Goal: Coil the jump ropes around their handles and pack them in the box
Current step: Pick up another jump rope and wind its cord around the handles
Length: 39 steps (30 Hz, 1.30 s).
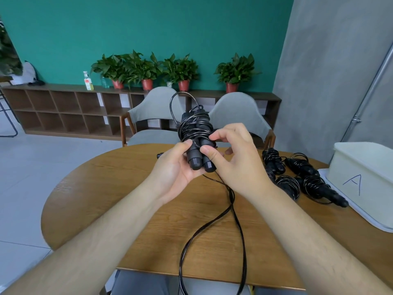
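The handles [194,163] are seen as matt black plastic, smooth at the end caps. The cord [195,129] is coated in glossy black plastic, and light is caught along it. The table [106,188] is made of wood with an open grain and a dull satin finish. The box [361,167] is moulded in pale, smooth plastic with a faint sheen. The chairs [156,103] are covered in matt grey cloth. The pipe [371,88] is made of bright metal.
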{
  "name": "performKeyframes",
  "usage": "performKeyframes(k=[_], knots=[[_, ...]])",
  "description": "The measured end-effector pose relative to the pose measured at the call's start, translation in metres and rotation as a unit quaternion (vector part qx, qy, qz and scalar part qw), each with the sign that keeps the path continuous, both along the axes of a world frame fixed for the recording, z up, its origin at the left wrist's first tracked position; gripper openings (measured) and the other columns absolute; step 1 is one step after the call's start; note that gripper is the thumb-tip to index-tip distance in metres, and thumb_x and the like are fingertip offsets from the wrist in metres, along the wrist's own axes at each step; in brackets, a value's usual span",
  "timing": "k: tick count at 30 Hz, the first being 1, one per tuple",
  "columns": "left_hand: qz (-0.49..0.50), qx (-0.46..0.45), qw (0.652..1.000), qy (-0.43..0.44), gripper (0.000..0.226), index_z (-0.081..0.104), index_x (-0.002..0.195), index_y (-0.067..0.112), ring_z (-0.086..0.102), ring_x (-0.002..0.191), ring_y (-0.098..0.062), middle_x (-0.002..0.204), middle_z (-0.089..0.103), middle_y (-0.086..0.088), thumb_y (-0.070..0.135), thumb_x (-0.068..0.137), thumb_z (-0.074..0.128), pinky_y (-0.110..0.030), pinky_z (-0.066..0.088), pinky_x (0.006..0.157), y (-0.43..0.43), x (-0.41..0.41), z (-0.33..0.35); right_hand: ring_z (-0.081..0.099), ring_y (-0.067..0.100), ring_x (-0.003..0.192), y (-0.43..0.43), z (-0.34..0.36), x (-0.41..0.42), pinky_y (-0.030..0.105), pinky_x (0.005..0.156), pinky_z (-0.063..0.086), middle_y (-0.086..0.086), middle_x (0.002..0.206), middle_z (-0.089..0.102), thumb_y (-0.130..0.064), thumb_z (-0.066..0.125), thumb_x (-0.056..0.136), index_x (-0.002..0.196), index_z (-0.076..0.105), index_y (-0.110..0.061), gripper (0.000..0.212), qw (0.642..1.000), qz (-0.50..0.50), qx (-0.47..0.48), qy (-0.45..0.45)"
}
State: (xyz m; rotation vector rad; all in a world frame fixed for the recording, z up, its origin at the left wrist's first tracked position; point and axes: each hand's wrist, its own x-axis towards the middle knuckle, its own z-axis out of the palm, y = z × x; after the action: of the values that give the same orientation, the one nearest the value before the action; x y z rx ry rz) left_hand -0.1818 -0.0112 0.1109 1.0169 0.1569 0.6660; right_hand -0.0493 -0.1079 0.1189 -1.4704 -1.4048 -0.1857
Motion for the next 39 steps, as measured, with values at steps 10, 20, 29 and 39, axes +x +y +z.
performKeyframes(k=[10,20,29,39], knots=[[-0.017,-0.019,0.999,-0.035,0.04,0.049,0.138,-0.004,0.066,0.118,-0.037,0.132,0.064,-0.024,0.018,0.109,0.034,-0.047,0.057,0.095,-0.01,0.002,0.007,0.056,0.0,0.106,-0.006,0.001,0.0,0.014,0.08,0.05,-0.006,0.114,0.058,-0.033,0.068,0.094,0.117,0.064,-0.018,0.028,0.998,0.017,0.0,0.053],[-0.002,-0.006,1.0,-0.003,0.04,0.052,0.136,-0.002,0.064,0.122,-0.033,0.13,0.066,-0.019,0.018,0.109,0.03,-0.047,0.056,0.097,-0.014,0.002,0.011,0.048,0.01,0.102,-0.006,0.006,0.004,0.011,0.081,0.041,-0.006,0.104,0.052,-0.025,0.063,0.098,0.103,0.059,-0.015,0.012,0.995,0.013,-0.019,-0.096],[-0.008,0.059,0.998,0.015,0.035,0.051,0.137,0.001,0.064,0.123,-0.028,0.134,0.065,-0.015,0.016,0.109,0.037,-0.048,0.056,0.096,-0.015,0.0,0.009,0.053,0.007,0.098,-0.003,-0.001,0.003,0.014,0.087,0.039,-0.005,0.1,0.057,-0.016,0.063,0.098,0.102,0.065,-0.012,0.006,0.996,-0.004,0.042,-0.078],[0.103,0.379,0.909,0.142,0.057,0.041,0.129,0.006,0.074,0.1,-0.018,0.108,0.073,-0.008,0.042,0.089,0.059,-0.043,0.062,0.083,-0.024,-0.005,0.016,0.054,0.014,0.089,-0.01,-0.011,0.006,0.013,0.083,0.041,0.008,0.092,0.062,-0.006,0.056,0.099,0.096,0.066,0.003,0.013,0.973,-0.1,0.166,-0.124]])
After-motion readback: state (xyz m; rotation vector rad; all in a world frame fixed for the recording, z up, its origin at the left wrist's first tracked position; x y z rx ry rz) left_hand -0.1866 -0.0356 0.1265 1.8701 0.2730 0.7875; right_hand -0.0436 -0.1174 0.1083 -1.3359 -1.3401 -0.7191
